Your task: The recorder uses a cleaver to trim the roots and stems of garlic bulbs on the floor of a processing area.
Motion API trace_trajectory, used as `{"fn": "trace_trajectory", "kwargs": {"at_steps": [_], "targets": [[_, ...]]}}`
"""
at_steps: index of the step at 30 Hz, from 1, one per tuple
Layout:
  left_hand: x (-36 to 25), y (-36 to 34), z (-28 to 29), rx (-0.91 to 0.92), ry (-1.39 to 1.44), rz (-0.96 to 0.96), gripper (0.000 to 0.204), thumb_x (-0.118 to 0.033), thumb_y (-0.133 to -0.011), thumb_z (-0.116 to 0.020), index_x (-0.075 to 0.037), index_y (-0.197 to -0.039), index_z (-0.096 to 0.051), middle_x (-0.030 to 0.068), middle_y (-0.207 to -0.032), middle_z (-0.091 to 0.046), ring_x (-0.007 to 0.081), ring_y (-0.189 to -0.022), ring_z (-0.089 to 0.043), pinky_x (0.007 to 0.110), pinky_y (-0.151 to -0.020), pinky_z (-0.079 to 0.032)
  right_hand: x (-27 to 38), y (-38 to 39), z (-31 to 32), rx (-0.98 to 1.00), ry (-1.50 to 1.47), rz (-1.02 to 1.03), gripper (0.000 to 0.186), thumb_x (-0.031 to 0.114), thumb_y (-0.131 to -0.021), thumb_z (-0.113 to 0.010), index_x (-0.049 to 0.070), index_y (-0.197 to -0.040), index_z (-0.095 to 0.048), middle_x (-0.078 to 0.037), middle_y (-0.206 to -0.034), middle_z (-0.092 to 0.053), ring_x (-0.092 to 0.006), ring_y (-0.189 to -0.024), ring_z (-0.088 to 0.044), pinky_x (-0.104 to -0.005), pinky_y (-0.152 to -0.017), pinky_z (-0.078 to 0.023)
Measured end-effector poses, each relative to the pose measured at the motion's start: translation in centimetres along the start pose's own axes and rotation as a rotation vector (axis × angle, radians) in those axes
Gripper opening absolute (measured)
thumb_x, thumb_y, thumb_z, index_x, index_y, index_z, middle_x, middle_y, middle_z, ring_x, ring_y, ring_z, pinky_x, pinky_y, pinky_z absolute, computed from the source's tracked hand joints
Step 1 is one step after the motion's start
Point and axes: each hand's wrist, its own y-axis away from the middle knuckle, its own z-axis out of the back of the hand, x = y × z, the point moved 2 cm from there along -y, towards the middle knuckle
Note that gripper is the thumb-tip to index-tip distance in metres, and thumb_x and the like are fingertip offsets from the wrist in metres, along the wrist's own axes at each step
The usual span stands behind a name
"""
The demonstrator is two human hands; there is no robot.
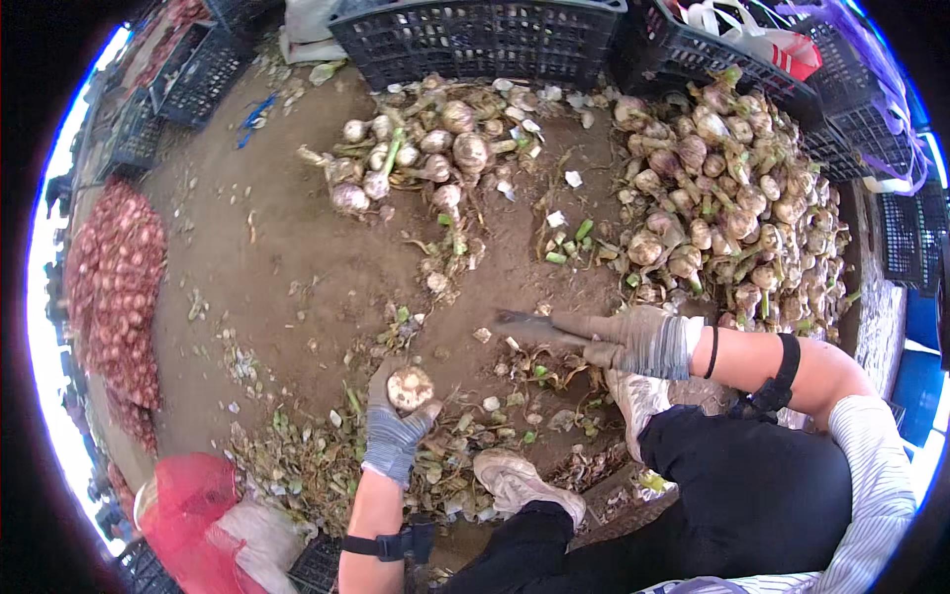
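My left hand (396,418), in a grey glove, is closed around a garlic bulb (410,388) whose pale root side faces up. My right hand (633,339), gloved too, grips a dark-bladed cutting tool (524,322). Its tip points left, apart from the bulb, and the handle is hidden in the fingers, so I cannot tell a knife from shears. Ahead on the dirt floor lies a small heap of garlic (435,148). A larger pile of garlic (732,208) with stems rises beyond my right forearm.
Black plastic crates (475,45) line the far side. A filled red mesh sack (114,287) stands at the left, with a red and white bag (193,515) nearer. Trimmed stems and skins (297,455) litter the floor around my shoes (524,483).
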Motion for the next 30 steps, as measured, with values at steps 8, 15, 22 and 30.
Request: {"fn": "trace_trajectory", "kwargs": {"at_steps": [8, 15, 22, 30], "targets": [[-8.9, 0.5, -6.1, 0.291, 1.301, 0.342, 0.068, -0.013, -0.076, -0.075, -0.012, -0.134, -0.038, 0.0144, -0.121, -0.054, 0.0283, -0.109, -0.057, 0.043, -0.092, -0.052, 9.4, -0.7, -0.8, -0.103, 0.509, 0.524, 0.064, 0.029, -0.088, -0.056, 0.035, -0.145, -0.028, -0.008, -0.059, -0.052, -0.0246, -0.046, -0.056, -0.0372, -0.040, -0.046], [-10.9, 1.9, -8.1, 0.319, 1.066, 0.398, 0.055, -0.043, -0.089, -0.052, -0.002, -0.124, -0.050, 0.0231, -0.119, -0.058, 0.0377, -0.110, -0.057, 0.053, -0.095, -0.047, 12.1, -1.6, -1.2, -0.024, 0.622, 0.551, 0.067, 0.033, -0.084, -0.062, 0.028, -0.145, -0.034, -0.007, -0.057, -0.054, -0.0234, -0.047, -0.057, -0.0355, -0.041, -0.045], [-11.2, 2.8, -8.7, 0.350, 0.973, -0.087, 0.069, -0.010, -0.076, -0.071, -0.007, -0.134, -0.033, 0.0199, -0.131, -0.048, 0.0314, -0.113, -0.056, 0.046, -0.093, -0.051, 11.1, -1.2, -1.9, -0.045, 0.529, 0.556, 0.070, 0.035, -0.082, -0.066, 0.028, -0.144, -0.035, -0.008, -0.057, -0.054, -0.0249, -0.048, -0.058, -0.0352, -0.042, -0.045], [-12.0, 3.9, -7.5, -0.020, -0.393, -0.518, 0.080, -0.020, -0.058, -0.087, -0.008, -0.123, -0.041, 0.0107, -0.111, -0.050, 0.0237, -0.097, -0.058, 0.035, -0.083, -0.051, 4.1, -2.1, 3.6, -0.219, 0.395, 0.108, 0.064, 0.029, -0.088, -0.059, 0.024, -0.146, -0.031, -0.013, -0.094, -0.066, -0.0245, -0.076, -0.067, -0.0364, -0.065, -0.053]]}}
